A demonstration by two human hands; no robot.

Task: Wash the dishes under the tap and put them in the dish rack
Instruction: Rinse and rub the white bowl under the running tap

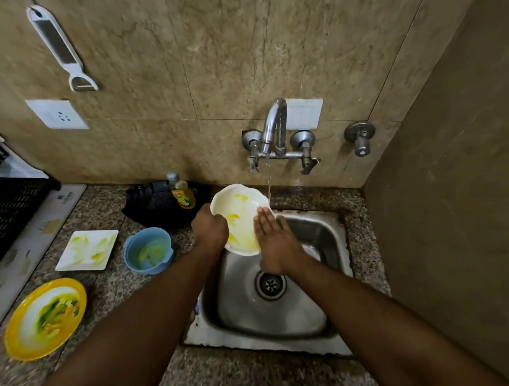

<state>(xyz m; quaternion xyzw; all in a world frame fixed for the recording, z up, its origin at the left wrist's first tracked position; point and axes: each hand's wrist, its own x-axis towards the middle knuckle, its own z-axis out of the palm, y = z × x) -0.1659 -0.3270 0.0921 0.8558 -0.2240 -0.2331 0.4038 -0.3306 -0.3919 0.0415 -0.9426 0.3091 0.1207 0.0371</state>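
Hand on my left (pixel 209 227) is what I check first: its fingers are curled over the left rim of the white bowl (pixel 239 219), gripping it and holding it tilted above the back-left corner of the sink (pixel 321 233), with the soiled inside turned toward me. Yellow smears run across the bowl's hollow. Moving rightward, my right hand (pixel 273 241) lies flat with straight fingers against the bowl's right edge and inner wall, pressing on it and gripping nothing.

What the coming move turns on, as I judge it, is the water stream (pixel 269 183) from the tap (pixel 274 125). It falls just past the bowl's upper right rim, and I cannot tell whether it touches the rim. The bowl's hollow lies left of the stream and nearer me, so it needs to shift right and back, or tip its rim under the flow. My left hand carries the bowl and would do that shifting; my right hand is nearer the stream and free to rub the smears.

Still dirty on the counter (pixel 109 203), well left of the sink, are a square plate (pixel 86 250), a blue cup (pixel 148 251) and a yellow plate (pixel 45 318).
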